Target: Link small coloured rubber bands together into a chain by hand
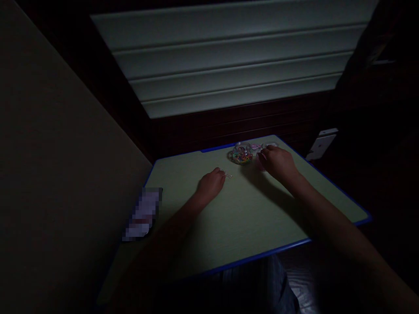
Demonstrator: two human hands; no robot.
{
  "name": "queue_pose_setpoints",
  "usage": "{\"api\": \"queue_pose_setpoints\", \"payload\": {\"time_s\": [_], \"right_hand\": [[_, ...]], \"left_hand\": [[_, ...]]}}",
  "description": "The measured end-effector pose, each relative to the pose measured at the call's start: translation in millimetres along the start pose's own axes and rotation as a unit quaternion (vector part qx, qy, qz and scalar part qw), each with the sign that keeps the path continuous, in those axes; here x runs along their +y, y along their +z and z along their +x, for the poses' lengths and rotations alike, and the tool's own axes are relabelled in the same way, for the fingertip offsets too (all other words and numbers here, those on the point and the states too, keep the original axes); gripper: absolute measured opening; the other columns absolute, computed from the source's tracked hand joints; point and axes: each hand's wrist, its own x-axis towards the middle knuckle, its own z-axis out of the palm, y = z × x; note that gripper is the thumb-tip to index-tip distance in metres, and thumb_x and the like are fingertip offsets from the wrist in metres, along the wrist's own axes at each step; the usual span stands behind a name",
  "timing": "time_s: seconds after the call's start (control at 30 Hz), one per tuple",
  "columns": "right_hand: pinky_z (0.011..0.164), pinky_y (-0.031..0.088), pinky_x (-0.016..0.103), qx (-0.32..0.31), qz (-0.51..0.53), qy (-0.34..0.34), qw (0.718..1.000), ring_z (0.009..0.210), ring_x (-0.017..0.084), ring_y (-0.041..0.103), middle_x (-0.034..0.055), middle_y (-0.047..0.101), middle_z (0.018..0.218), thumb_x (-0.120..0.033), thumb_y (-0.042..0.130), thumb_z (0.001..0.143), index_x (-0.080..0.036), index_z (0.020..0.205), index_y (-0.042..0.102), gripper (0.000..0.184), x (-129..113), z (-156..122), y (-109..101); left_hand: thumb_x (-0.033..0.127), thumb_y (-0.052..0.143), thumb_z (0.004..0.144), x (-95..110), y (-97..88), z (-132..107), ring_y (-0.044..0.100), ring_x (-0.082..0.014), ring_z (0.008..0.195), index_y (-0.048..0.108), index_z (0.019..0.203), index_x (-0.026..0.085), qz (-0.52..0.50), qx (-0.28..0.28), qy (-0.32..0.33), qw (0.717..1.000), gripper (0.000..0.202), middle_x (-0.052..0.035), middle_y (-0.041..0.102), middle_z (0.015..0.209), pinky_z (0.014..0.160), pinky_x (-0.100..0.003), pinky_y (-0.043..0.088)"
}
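A pale green table top (pixel 248 218) with a blue rim lies before me in dim light. My left hand (pixel 211 183) rests on it, fingers curled in a pinch on a thin clear thread whose end shows by the fingertips (pixel 228 175). My right hand (pixel 278 161) reaches toward the far edge with fingers bent, beside a small clear bowl of many-coloured beads (pixel 241 154). What the right fingers hold, if anything, is hidden. A small pink item (pixel 255 147) lies just behind the bowl.
A blurred-out flat object (pixel 143 213) lies at the table's left edge. A wall panel stands to the left, and a closed window blind (pixel 229 61) hangs behind the table. A white object (pixel 322 144) sits in the dark at right.
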Motion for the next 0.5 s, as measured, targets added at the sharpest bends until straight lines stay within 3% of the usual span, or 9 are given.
{"api": "queue_pose_setpoints", "payload": {"time_s": [0.27,0.4,0.5], "right_hand": [[0.058,0.03,0.028,-0.014,0.013,-0.011,1.0,0.075,0.018,0.058,0.012,0.065,0.093,-0.035,0.032,0.092,-0.014,0.092,0.066,0.04,-2,-1,-3],[0.061,0.033,0.028,-0.025,0.031,-0.041,0.998,0.077,0.018,0.059,0.0115,0.065,0.093,-0.034,0.032,0.092,-0.014,0.092,0.066,0.04,-7,-2,-3],[0.068,0.036,0.028,-0.029,0.067,-0.089,0.993,0.084,0.019,0.06,0.0109,0.065,0.099,-0.032,0.035,0.092,-0.015,0.105,0.063,0.035,-14,-4,2]], "left_hand": [[0.025,0.028,0.094,5,0.1,1,0.06,-0.0162,0.081,0.058,0.099,0.018,0.037,-0.018,-0.009,0.999,0.031,-0.0075,0.057,0.1,0.068,-0.027,0.044],[0.021,0.025,0.094,5,-2.7,-1,0.06,-0.017,0.079,0.053,0.104,0.017,0.038,0.01,-0.033,0.999,0.031,-0.0091,0.054,0.104,0.065,-0.028,0.044],[0.02,0.024,0.094,7,-6.3,-2,0.06,-0.0169,0.082,0.05,0.11,0.018,0.026,0.03,-0.043,0.998,0.03,-0.0093,0.052,0.108,0.066,-0.028,0.044]]}}
